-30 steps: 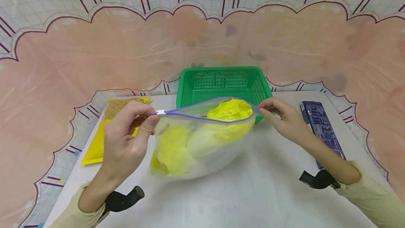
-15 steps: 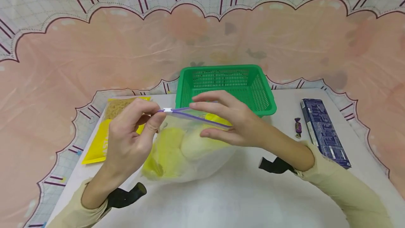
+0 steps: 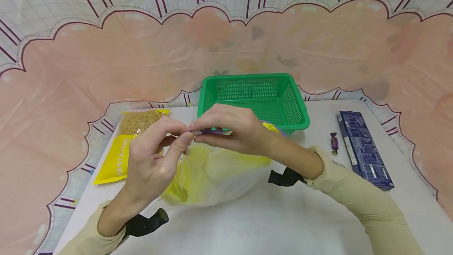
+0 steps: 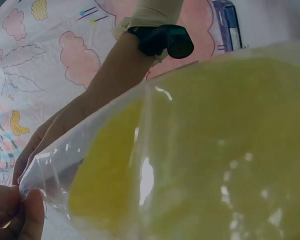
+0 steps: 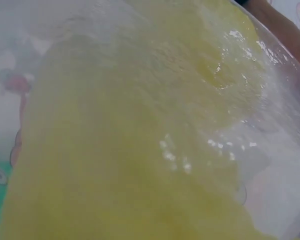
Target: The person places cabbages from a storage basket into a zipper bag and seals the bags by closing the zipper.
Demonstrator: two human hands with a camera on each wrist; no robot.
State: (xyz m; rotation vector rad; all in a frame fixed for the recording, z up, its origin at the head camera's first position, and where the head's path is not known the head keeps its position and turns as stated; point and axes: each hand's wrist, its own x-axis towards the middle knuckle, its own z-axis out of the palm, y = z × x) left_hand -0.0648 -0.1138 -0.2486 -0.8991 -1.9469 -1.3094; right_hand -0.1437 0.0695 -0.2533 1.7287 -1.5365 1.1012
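A clear zip bag (image 3: 216,176) with a purple zip strip holds yellow packets and rests on the white table (image 3: 283,223). My left hand (image 3: 155,156) pinches the left end of the zip strip. My right hand (image 3: 230,131) has come across and pinches the strip right beside the left fingers. In the left wrist view the bag (image 4: 200,150) fills the frame, with my left fingertips (image 4: 15,210) pinching its corner at lower left. The right wrist view shows only the bag (image 5: 140,130) close up, blurred.
A green plastic basket (image 3: 253,97) stands just behind the bag. A yellow pasta packet (image 3: 129,145) lies at the left. On the right lie a dark blue box (image 3: 364,148) and a small purple wrapped sweet (image 3: 334,143). A pink patterned cloth hangs behind the table.
My right hand let go of the bag's right end and moved left along the zip strip to meet the left hand. The bag's wide mouth has drawn together.
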